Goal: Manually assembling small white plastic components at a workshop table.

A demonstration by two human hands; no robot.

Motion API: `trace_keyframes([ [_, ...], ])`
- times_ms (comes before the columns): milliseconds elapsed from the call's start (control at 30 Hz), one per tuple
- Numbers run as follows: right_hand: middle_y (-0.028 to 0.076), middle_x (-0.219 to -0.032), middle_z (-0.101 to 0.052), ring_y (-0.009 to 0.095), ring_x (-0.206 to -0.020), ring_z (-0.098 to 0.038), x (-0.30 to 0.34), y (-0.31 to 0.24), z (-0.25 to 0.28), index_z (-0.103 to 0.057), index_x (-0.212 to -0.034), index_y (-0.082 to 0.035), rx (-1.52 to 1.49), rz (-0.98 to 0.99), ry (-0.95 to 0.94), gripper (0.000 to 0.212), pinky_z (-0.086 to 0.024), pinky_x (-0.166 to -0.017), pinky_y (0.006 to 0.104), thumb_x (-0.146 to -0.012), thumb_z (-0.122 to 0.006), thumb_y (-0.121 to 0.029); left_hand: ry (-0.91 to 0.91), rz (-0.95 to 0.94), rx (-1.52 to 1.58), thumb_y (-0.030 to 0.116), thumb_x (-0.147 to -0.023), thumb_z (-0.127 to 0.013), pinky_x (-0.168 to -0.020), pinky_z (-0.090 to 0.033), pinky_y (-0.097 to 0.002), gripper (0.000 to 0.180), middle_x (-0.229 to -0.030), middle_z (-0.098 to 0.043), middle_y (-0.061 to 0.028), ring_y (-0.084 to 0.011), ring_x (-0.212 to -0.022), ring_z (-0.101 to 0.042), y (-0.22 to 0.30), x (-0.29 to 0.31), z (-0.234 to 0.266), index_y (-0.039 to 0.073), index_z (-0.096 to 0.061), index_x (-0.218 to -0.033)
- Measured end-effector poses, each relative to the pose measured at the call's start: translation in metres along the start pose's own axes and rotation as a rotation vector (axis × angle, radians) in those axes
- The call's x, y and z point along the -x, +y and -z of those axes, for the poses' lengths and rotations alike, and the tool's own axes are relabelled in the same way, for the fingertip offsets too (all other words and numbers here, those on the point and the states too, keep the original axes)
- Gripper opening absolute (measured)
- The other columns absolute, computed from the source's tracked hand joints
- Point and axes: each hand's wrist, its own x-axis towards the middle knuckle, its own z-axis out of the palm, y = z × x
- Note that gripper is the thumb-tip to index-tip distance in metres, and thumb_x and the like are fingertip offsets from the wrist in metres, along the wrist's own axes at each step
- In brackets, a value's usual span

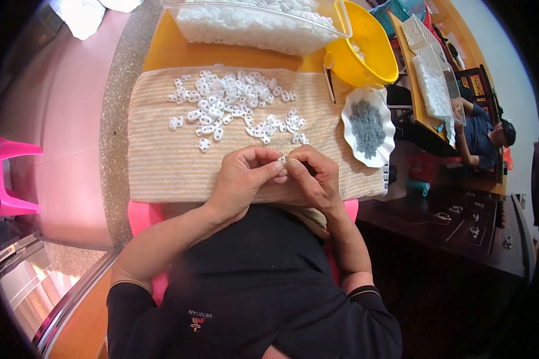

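Observation:
My two hands meet over the near part of a striped beige towel [161,173]. Between their fingertips is a small white plastic piece [282,160], apparently like the loose ones. My left hand [242,176] pinches it from the left with thumb and forefinger. From the other side my right hand [315,179] has its thumb and forefinger closed at the same piece; whether something tiny is also in that pinch is hidden. Just beyond my fingers lies a spread of white plastic pieces with holes [221,99]. To the right, a white scalloped dish [374,160] holds a heap of tiny grey bits [368,125].
A clear tub [254,39] full of white pieces stands at the back, beside a yellow basin [383,45]. A slim tool [330,84] lies near the dish. Another person [485,134] sits at a table on the right. A pink stool [12,176] stands at left.

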Motion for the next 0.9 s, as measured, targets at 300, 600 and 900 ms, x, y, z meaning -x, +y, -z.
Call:
trace_keyframes([
  [300, 0.006, -0.082, -0.06, 0.009, -0.07, -0.056, -0.007, -0.007, 0.012, -0.063, -0.092, 0.005, -0.06, -0.064, -0.056, 0.01, -0.045, -0.063, 0.0221, -0.091, -0.059, -0.004, 0.004, 0.014, 0.042, 0.004, -0.087, -0.064, -0.075, -0.057, -0.0265, 0.014, -0.09, -0.066, -0.0078, -0.0138, -0.078, -0.066, 0.003, 0.0, 0.0, 0.0, -0.061, -0.1],
  [600, 0.002, -0.075, -0.06, 0.007, -0.066, -0.055, -0.05, -0.001, 0.034, -0.063, -0.093, 0.002, 0.24, 0.006, -0.039, 0.007, -0.045, -0.058, 0.0206, -0.089, -0.063, -0.004, 0.02, 0.002, 0.096, 0.004, -0.087, -0.064, -0.075, -0.056, -0.0272, 0.013, -0.087, -0.065, -0.0075, -0.0143, -0.077, -0.065, 0.009, 0.001, -0.001, -0.001, -0.06, -0.099],
  [900, 0.013, -0.087, -0.064, 0.026, -0.076, -0.063, -0.112, 0.016, 0.031, -0.068, -0.096, -0.002, 0.75, 0.243, 0.042, 0.017, -0.048, -0.067, 0.0336, -0.081, -0.067, -0.01, 0.021, 0.013, 0.094, 0.005, -0.087, -0.064, -0.074, -0.056, -0.0272, 0.012, -0.086, -0.064, -0.0071, -0.0136, -0.077, -0.064, 0.008, 0.0, 0.001, 0.001, -0.06, -0.098],
])
